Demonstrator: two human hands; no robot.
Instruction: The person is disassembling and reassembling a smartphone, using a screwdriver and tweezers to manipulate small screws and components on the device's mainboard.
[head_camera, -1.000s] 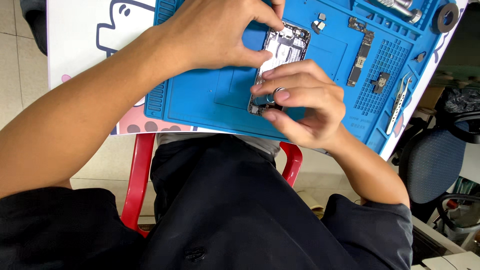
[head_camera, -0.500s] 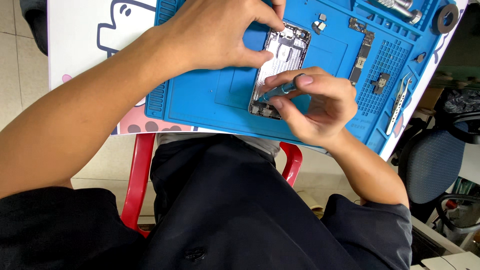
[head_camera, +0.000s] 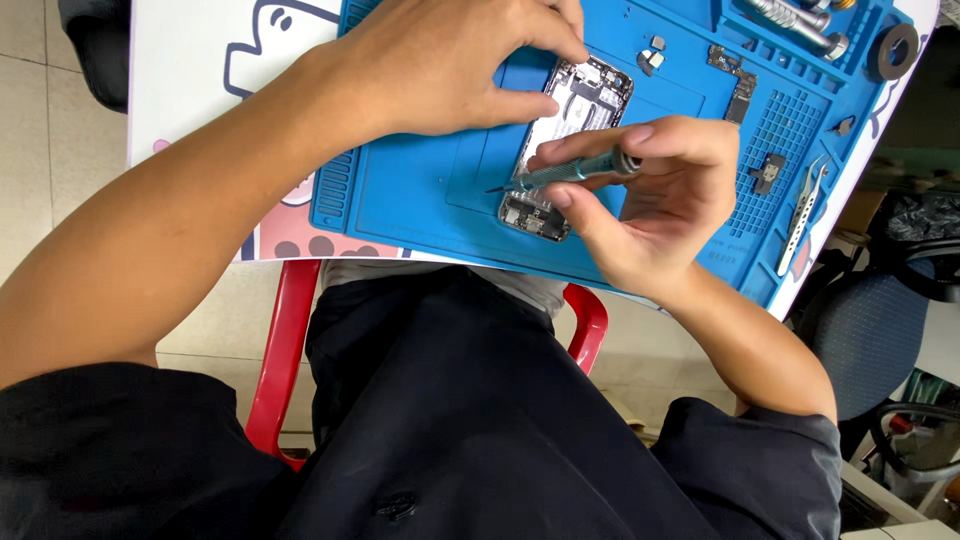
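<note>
Opened phone (head_camera: 560, 140) lay bare-boarded on blue mat (head_camera: 420, 190), left hand (head_camera: 450, 65) pinching its twelve o'clock end, right hand (head_camera: 650, 200) gripping slim screwdriver (head_camera: 570, 170), tip toward nine o'clock.

My left hand (head_camera: 450, 65) covers the upper left side of the opened phone (head_camera: 565, 150), and my right hand (head_camera: 650, 200) hides its lower right edge. I can't make out the screwdriver (head_camera: 570, 170) tip; it's too fine. The blue mat (head_camera: 420, 190) runs off the top edge, cutting off the metal tools (head_camera: 790, 20) there.
</note>
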